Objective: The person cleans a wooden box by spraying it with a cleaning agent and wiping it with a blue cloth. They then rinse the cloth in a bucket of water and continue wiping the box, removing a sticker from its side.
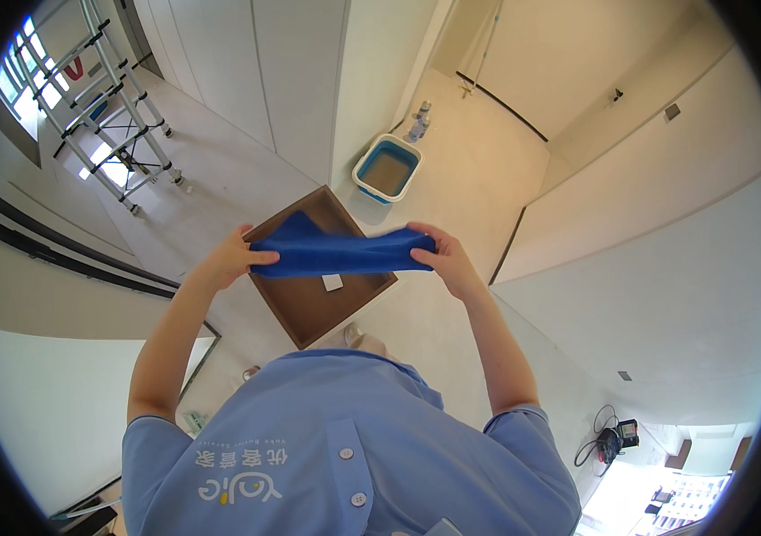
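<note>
A blue cloth (pixel 347 256) is stretched between my two hands, folded along its length, with one corner sticking up near its left part. My left hand (pixel 226 260) pinches its left end, thumb on top. The right end is gripped by my right hand (pixel 444 258) between thumb and fingers. Beneath the cloth is a brown open drawer or shallow box (pixel 303 311), partly covered by it. A small white rectangular piece (pixel 332 282) lies inside, just below the cloth's lower edge.
Beyond the box stands a blue and white basin (pixel 355 175) of murky water, with plastic bottles (pixel 421 124) behind it. An aluminium ladder (pixel 116 87) stands at upper left. White wall panels (pixel 253 74) rise ahead. Black cables and a device (pixel 611 439) lie at lower right.
</note>
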A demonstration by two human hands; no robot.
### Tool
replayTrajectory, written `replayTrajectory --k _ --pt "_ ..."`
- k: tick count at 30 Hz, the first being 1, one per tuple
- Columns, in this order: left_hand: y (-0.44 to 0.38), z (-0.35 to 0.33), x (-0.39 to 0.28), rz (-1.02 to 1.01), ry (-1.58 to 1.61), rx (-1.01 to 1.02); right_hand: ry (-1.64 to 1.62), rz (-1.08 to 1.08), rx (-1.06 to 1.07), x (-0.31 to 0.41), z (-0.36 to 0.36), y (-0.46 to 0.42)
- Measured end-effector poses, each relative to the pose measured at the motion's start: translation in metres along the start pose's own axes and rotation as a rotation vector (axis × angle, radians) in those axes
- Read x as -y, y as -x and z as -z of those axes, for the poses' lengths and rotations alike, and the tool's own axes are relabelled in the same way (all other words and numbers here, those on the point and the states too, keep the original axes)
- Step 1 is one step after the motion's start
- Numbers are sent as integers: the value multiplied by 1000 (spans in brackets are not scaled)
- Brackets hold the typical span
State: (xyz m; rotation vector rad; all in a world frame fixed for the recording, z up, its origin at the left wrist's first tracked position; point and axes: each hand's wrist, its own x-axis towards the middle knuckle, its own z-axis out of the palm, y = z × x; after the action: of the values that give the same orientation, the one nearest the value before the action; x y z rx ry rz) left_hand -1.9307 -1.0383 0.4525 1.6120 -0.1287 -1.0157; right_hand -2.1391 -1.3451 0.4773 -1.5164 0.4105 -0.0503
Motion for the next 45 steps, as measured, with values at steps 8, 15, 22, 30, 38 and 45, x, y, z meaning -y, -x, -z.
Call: replayTrajectory --k 8,15,22,30,38,45 --pt "20 -15 -16 -418 -980 87 946 144 216 1 -4 24" --pt "15 -20 -27 -470 -418 314 435 185 122 20 -3 33" --pt "-1 -157 6 -576 -543 82 -967 -488 -108 -84 -46 24" --pt "-69 -177 137 33 -5 24 -762 -685 -702 -190 0 7" --pt "-135 -51 376 192 -488 -847 455 -564 -752 -364 23 -78" --pt "-168 -38 425 392 -560 -898 716 -620 -756 -427 -43 -161"
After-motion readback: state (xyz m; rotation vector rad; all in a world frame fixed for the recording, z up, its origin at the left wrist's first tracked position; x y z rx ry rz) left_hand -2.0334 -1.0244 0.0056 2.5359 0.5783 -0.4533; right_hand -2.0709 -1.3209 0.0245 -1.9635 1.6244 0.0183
